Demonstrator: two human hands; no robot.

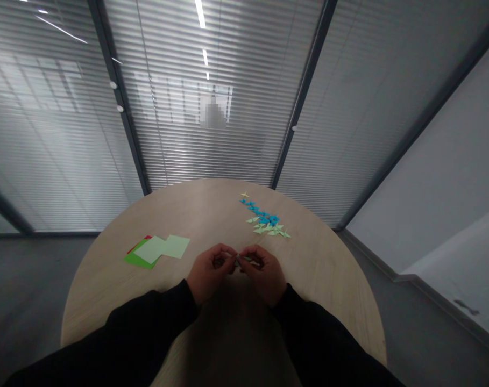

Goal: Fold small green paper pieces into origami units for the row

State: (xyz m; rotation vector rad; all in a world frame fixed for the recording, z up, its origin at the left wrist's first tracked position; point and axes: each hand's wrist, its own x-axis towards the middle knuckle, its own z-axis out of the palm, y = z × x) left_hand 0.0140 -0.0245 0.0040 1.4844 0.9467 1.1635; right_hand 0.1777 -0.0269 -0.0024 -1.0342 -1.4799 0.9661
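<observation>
Over the near middle of the table, my left hand [211,273] and my right hand [265,274] meet at the fingertips. Both are closed in a pinch on a small piece of folded paper [238,260], which looks pale green. Most of it is hidden behind the fingers, so its folded shape is unclear. Beyond my right hand lie several pale green folded paper figures [273,230], shaped like cranes with pointed tips. Small blue folded figures [264,216] run in a line behind them, ending at a single yellowish one [244,194].
Left of my hands, flat square sheets overlap: pale green paper [177,246], bright green paper [138,260] and a red corner [148,237]. They rest on a round wooden table [328,279]. Glass panels with blinds [212,150] stand behind it, and a white wall [449,215] is at right.
</observation>
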